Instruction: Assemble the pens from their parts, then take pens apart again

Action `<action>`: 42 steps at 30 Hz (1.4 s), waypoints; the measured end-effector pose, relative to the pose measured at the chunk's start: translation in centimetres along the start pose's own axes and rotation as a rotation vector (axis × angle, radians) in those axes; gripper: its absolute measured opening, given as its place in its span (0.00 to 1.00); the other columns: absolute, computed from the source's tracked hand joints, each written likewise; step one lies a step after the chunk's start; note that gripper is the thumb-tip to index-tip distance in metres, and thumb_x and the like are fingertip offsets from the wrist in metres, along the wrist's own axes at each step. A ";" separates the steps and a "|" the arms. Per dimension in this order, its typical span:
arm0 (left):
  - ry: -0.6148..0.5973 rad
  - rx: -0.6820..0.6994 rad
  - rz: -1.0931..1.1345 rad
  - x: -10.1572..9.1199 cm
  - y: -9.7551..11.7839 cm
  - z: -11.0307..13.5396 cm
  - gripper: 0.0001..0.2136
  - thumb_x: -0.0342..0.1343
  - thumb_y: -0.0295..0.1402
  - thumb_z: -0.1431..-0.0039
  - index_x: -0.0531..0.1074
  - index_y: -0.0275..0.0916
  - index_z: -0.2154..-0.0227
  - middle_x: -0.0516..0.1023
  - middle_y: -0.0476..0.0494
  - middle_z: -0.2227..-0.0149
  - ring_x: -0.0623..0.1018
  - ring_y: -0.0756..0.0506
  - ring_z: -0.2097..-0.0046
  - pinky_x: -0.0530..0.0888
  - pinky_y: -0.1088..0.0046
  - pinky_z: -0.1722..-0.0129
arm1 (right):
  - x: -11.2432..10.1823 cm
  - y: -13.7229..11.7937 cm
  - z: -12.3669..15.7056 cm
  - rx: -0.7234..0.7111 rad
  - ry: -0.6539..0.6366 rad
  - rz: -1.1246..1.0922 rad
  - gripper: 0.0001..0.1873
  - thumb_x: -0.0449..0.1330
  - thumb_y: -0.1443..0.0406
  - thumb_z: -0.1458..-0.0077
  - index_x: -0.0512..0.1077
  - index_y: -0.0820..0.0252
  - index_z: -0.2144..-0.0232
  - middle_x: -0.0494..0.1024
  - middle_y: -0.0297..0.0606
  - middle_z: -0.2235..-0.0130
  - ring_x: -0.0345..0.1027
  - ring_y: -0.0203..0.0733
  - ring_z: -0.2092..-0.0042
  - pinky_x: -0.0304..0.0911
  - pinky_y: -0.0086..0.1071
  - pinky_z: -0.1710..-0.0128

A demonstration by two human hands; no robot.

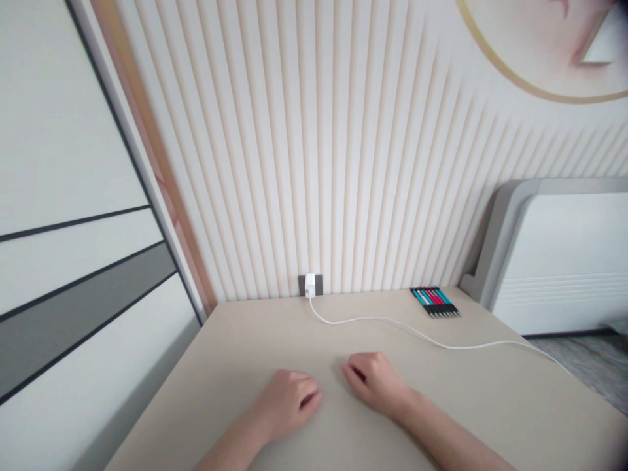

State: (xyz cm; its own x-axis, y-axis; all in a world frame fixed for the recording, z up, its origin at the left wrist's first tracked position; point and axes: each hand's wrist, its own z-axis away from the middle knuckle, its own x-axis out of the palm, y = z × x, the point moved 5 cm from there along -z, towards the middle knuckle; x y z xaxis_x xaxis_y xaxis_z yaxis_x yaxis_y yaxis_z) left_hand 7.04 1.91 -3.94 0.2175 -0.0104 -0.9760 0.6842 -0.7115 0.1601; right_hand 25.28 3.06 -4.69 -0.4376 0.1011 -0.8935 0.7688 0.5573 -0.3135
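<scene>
Both hands rest on the beige tabletop [245, 333], a short gap between them. My left hand [290, 400] is curled into a loose fist, thumb side facing right, and nothing shows in it. Likewise closed, my right hand [375, 379] lies slightly farther from me, thumb side facing left, with nothing visible inside. Near the back right of the table, several pens [436, 302] lie side by side in a row, teal, red and white with black ends and pointed tips. Neither hand touches them.
A white charger [310, 285] sits in a dark wall socket [318, 282]. Its white cable [407, 327] runs across the table and off the right edge. Behind is a ribbed wall [338, 150]. A white cabinet [73, 163] stands left, a grey-white headboard [564, 255] right.
</scene>
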 end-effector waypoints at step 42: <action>-0.090 -0.056 -0.008 0.7 -0.2 0.0 0.11 0.52 0.34 0.39 0.67 0.39 0.77 0.73 0.51 0.75 0.71 0.49 0.72 0.56 0.73 0.73 | 0.3 3.2 0.3 0.150 -0.141 -0.138 0.21 0.47 0.57 0.36 0.64 0.60 0.78 0.69 0.32 0.77 0.58 0.33 0.74 0.44 0.29 0.73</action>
State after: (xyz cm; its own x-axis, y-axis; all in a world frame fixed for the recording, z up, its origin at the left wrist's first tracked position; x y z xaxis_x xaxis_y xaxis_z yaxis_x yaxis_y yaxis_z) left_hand 7.03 2.06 -4.63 0.1502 -0.0693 -0.9862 0.7241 -0.6715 0.1575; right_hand 27.74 4.64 -6.01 -0.4820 -0.0898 -0.8716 0.7715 0.4280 -0.4707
